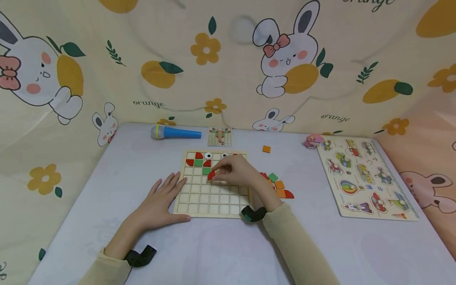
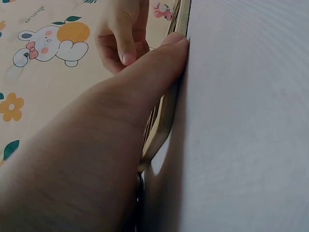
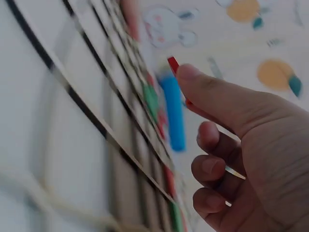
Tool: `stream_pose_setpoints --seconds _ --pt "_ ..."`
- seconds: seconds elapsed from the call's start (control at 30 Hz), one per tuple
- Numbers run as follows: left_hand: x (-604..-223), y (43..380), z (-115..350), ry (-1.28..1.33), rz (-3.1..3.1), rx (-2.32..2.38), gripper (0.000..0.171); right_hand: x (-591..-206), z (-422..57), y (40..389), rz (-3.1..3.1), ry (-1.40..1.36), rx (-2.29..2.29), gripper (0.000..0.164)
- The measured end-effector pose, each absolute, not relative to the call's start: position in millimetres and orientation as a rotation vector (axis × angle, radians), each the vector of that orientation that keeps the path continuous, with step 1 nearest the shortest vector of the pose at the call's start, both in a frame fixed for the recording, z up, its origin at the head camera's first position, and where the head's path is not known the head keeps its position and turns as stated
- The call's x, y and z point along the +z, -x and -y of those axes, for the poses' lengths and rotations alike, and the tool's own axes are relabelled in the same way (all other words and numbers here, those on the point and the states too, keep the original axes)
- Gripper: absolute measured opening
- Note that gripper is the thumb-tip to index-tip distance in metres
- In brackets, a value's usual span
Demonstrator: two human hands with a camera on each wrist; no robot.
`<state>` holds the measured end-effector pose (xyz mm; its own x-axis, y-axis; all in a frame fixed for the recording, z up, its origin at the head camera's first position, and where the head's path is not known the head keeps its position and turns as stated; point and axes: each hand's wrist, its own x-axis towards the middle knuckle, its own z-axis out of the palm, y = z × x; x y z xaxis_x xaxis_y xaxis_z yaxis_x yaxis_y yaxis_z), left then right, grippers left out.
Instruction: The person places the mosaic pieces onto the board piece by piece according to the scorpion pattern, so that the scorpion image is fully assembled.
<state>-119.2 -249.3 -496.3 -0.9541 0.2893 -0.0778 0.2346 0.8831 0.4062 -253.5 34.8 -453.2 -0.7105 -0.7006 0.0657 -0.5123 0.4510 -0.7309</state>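
A wooden grid board [image 1: 199,198] lies on the table, with red quarter-round tiles [image 1: 190,162], green square tiles [image 1: 198,162] and a round eye tile [image 1: 208,156] set in its upper cells. My left hand [image 1: 160,202] rests spread at the board's lower left corner; in the left wrist view its thumb [image 2: 164,55] lies along the board's edge. Above the grid, my right hand [image 1: 236,170] pinches a red quarter-round tile [image 1: 211,175] between thumb and forefinger. The right wrist view shows that red tile [image 3: 173,64] edge-on, held off the board. Part of the board's upper right is hidden behind this hand.
Loose tiles, including an orange one [image 1: 280,185], lie right of the board; a single orange square [image 1: 266,149] sits farther back. Behind the board are a pattern card [image 1: 220,137] and a blue toy microphone [image 1: 181,133]. At right lie a picture puzzle board [image 1: 360,178] and a pink toy [image 1: 313,141].
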Motion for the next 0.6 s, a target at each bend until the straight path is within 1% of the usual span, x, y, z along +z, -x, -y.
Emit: stream_pose_setpoints --seconds 0.2,0.6 --pt "-497 120 249 -0.409 -2.912 0.601 0.124 -468 -17 244 -2.49 1.049 -1.028 0.023" --pt "-497 119 249 -0.409 -2.921 0.613 0.123 -480 -17 246 -2.517 1.131 -1.036 0.023"
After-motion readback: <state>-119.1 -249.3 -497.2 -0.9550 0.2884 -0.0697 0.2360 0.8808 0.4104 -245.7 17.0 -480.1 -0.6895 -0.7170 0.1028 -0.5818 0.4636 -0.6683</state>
